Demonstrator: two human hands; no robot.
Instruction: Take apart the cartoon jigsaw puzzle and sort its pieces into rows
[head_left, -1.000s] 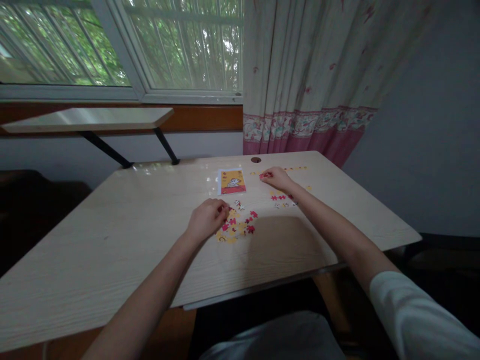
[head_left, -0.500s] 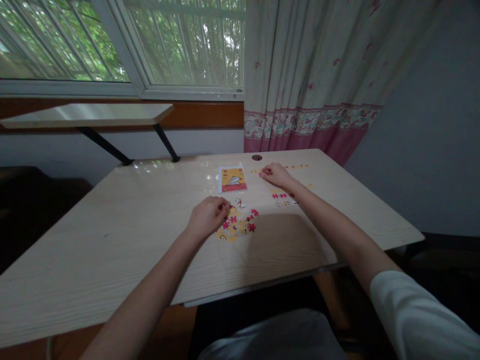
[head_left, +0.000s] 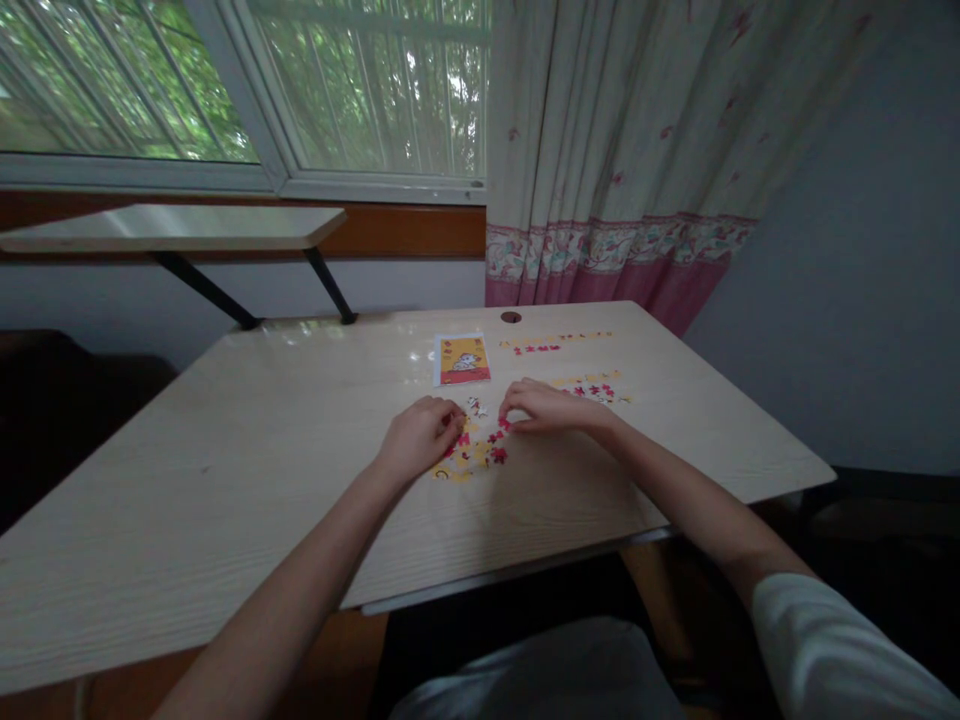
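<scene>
A loose heap of jigsaw pieces [head_left: 465,458], red, yellow and white, lies on the table in front of me. At its left edge rests my left hand [head_left: 422,432], fingers curled together; whatever is in them is hidden. From the right, my right hand [head_left: 541,407] reaches to the heap, thumb and fingertips closed on a red puzzle piece [head_left: 505,424]. Behind the heap lies a picture card [head_left: 465,361] with a white animal on yellow and red. A short row of red pieces [head_left: 537,350] lies beyond my right hand.
The pale wooden table [head_left: 247,450] has a round cable hole [head_left: 511,317] near its back edge. More pieces lie in rows at the right, including yellow ones [head_left: 589,336]. A raised shelf [head_left: 180,228] stands at the back left, and a curtain [head_left: 600,240] hangs behind.
My right hand has come back from the far row toward me and to the heap, leaving the row of red pieces uncovered. My left hand has barely moved.
</scene>
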